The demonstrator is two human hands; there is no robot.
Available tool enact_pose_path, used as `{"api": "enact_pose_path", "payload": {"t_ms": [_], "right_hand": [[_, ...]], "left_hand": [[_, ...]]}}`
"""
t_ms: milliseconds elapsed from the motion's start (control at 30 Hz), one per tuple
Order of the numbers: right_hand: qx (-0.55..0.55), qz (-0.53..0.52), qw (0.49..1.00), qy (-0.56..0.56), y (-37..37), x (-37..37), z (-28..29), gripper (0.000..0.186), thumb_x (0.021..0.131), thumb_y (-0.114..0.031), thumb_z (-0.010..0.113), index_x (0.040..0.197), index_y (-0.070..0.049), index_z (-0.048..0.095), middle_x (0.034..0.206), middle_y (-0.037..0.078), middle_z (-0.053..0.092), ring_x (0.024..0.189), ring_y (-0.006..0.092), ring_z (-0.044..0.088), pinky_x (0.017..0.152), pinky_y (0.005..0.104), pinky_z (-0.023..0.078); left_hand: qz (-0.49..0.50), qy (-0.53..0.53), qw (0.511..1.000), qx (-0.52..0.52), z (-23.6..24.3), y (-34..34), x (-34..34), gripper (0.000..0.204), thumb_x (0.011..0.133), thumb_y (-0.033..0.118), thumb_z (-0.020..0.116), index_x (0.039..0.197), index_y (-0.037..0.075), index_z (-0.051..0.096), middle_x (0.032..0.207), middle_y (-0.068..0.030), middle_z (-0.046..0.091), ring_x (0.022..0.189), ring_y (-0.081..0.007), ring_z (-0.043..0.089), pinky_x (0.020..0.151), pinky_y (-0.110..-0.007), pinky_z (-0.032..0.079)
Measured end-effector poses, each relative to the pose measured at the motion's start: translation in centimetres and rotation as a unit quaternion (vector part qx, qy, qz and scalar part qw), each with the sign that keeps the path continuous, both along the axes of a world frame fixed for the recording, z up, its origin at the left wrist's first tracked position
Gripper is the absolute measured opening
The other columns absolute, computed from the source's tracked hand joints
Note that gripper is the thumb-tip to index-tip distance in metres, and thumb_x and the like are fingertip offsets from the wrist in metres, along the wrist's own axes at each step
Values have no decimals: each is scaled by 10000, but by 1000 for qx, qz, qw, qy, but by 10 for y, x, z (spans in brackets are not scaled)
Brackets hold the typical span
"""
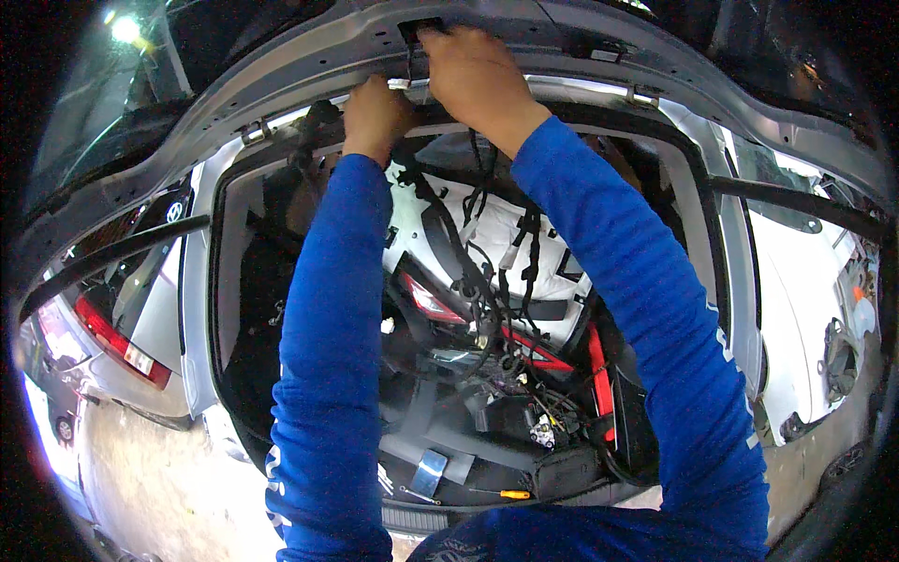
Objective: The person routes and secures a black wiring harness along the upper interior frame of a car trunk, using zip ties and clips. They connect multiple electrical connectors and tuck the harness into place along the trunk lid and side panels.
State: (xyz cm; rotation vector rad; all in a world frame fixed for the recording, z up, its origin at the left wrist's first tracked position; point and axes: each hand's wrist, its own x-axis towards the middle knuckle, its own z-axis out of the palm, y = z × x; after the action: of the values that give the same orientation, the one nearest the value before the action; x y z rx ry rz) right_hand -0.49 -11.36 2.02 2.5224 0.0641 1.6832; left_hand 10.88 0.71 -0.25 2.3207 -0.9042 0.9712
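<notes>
Both my arms, in blue sleeves, reach up to the raised tailgate of a car. My right hand is closed, its fingertips at the edge of a dark opening in the tailgate's inner panel. What they pinch is hidden. From that opening a thin black cable hangs down toward my left hand. That hand is closed lower down and to the left, around what looks like the wiring harness; its fingers are partly hidden. Below it, black wiring harness branches dangle into the cargo area.
A white panel and red tail lights lie inside the cargo area. By its near edge are an orange-handled screwdriver, a wrench and a blue packet. Tailgate struts flank both sides. Other cars stand nearby.
</notes>
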Motion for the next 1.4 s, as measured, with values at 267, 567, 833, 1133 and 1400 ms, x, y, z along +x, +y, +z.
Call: {"api": "enact_pose_path", "payload": {"t_ms": [267, 567, 833, 1133, 1400], "right_hand": [[202, 46, 973, 103, 14, -50, -41, 625, 967, -186, 600, 1556, -190, 392, 1028, 287, 661, 950, 487, 659, 855, 562, 540], [72, 40, 992, 93, 3, -47, -5, 550, 863, -89, 548, 1412, -103, 578, 999, 293, 700, 909, 458, 696, 850, 523, 576], [9, -46, 999, 25, 7, -51, -25, 309, 899, -124, 551, 1189, -69, 641, 992, 249, 687, 917, 419, 704, 759, 501, 606], [108, 64, 990, 58, 63, 25, -71, 276, 933, -170, 584, 1132, 2, 669, 1153, 234, 662, 1106, 430, 625, 996, 496, 500], [276, -46, 949, 142, 77, 69, -40, 464, 887, -390, 674, 1076, 33, 712, 1105, 282, 709, 1046, 458, 683, 970, 532, 515]], "left_hand": [[23, 12, 999, 42, 1, 13, 12, 304, 854, 154, 656, 1142, 61, 670, 1139, -250, 701, 1087, -455, 666, 931, -529, 540], [-18, -73, 991, 112, 7, 32, 59, 293, 926, 211, 612, 1154, 44, 690, 1178, -249, 692, 1068, -466, 664, 930, -521, 542], [-5, -80, 950, 303, 26, 32, 31, 288, 883, 159, 616, 1142, 56, 691, 1113, -231, 704, 1041, -438, 676, 902, -520, 547], [-234, -156, 935, 215, -9, 59, 90, 380, 880, 114, 669, 1257, 70, 657, 1131, -223, 703, 1034, -375, 696, 871, -434, 573], [-194, 71, 970, -128, -22, 92, 69, 309, 1000, 312, 607, 1183, 85, 709, 1083, -193, 717, 960, -411, 699, 763, -513, 574]]}}
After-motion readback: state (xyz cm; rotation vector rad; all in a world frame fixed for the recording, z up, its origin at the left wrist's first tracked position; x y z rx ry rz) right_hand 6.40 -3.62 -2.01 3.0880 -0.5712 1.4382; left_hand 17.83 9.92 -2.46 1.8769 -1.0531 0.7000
